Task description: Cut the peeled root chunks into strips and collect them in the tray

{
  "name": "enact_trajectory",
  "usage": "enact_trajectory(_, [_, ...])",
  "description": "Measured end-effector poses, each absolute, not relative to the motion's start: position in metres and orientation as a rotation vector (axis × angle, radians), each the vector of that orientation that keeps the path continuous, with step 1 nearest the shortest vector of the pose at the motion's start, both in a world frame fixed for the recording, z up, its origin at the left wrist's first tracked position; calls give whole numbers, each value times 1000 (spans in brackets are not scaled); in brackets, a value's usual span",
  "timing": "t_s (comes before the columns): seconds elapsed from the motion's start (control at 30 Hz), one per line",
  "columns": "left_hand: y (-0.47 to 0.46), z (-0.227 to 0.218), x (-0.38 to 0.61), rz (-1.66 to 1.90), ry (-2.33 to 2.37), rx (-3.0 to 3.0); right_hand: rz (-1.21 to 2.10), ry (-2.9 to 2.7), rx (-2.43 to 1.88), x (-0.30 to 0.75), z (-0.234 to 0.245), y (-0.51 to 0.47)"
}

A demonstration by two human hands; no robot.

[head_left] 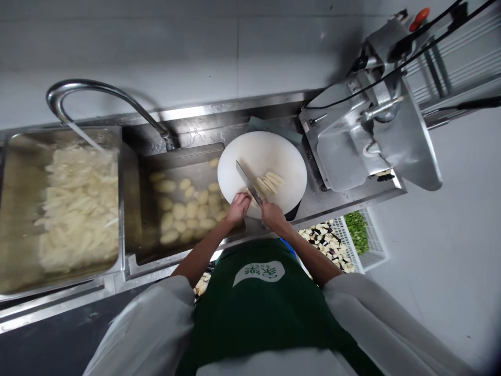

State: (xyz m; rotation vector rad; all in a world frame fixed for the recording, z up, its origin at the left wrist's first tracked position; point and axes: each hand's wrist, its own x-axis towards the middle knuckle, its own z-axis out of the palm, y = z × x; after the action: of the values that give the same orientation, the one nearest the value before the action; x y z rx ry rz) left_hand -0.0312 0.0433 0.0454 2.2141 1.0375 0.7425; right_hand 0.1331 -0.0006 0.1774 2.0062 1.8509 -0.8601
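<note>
My right hand (pixel 273 215) is wrapped round the handle of a kitchen knife (pixel 249 183), whose blade points away and to the left across a round white cutting board (pixel 289 156). Just left of the blade, the curled fingers of my left hand (pixel 239 207) press on a peeled potato (pixel 253 201), which they partly cover. Pale potato strips (pixel 270 182) lie in a small heap to the right of the blade. Both hands are at the near edge of the board.
Left of the board, peeled potatoes (pixel 191 210) sit in a water-filled sink (pixel 156 163). Beyond it a steel tub (pixel 122 209) holds cut potato under a curved faucet (pixel 105 89). A slicing machine (pixel 376 120) stands right. Crates with chopped eggplant (pixel 329 243) and greens (pixel 357 230) are below.
</note>
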Motion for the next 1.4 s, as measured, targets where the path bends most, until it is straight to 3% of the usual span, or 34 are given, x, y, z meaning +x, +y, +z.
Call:
enact_trajectory(0.33, [38, 45, -29, 735, 1031, 2196, -901, 1839, 1951, 122, 168, 5])
enact_trajectory(0.6, [99, 134, -2, 1235, 1274, 2068, -904, 1906, 1956, 144, 190, -11])
enact_trajectory(0.7, [147, 148, 59, 979, 1043, 2200, -912, 1965, 1866, 145, 185, -23])
enact_trajectory(0.83, [169, 133, 127, 108, 939, 2345, -895, 1945, 1825, 149, 166, -33])
enact_trajectory(0.93, [169, 115, 140, -200, 903, 2334, -865, 1935, 1881, 153, 153, -37])
enact_trajectory(1.13, [172, 117, 119, -130, 741, 2329, -852, 1930, 1926, 155, 144, -44])
enact_trajectory(1.27, [170, 128, 103, 14, 868, 2262, -844, 1912, 1947, 160, 140, -41])
enact_trajectory(1.4, [151, 127, 102, -100, 1037, 2315, -835, 1944, 1929, 162, 137, -38])
